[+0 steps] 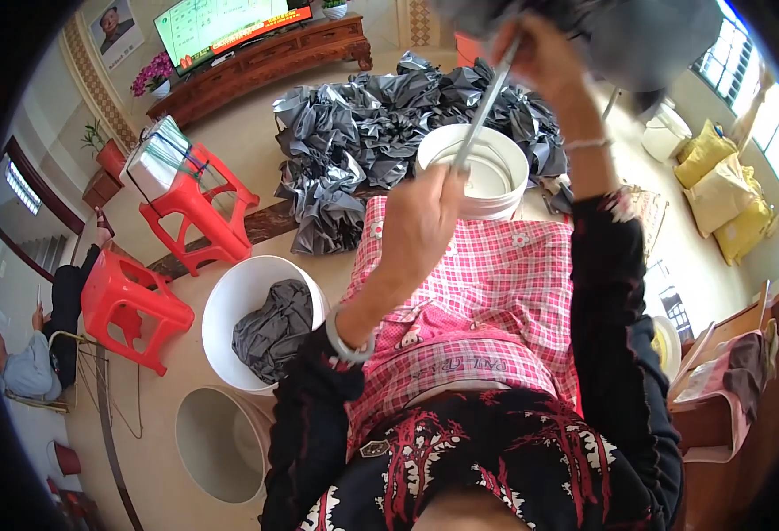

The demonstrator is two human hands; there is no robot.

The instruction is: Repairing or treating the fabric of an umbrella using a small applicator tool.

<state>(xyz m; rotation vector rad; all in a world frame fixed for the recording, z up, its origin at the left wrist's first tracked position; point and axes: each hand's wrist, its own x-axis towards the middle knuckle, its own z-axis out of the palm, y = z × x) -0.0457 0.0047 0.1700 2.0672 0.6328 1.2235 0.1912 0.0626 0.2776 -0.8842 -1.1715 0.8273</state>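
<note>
Bright daylight entered through the window (729, 64) at two o'clock, its panes washed nearly white, while the screen (230, 34) glowed at eleven. Blur softened the right hand (548, 60) at one; fisheye bending and black vignetting ringed the view.

Head-worn fisheye view, upright | looks down and forward over a checked lap cloth (513, 257) | left hand (420, 217), right hand (544, 66) close | television (226, 34) far, at top
</note>
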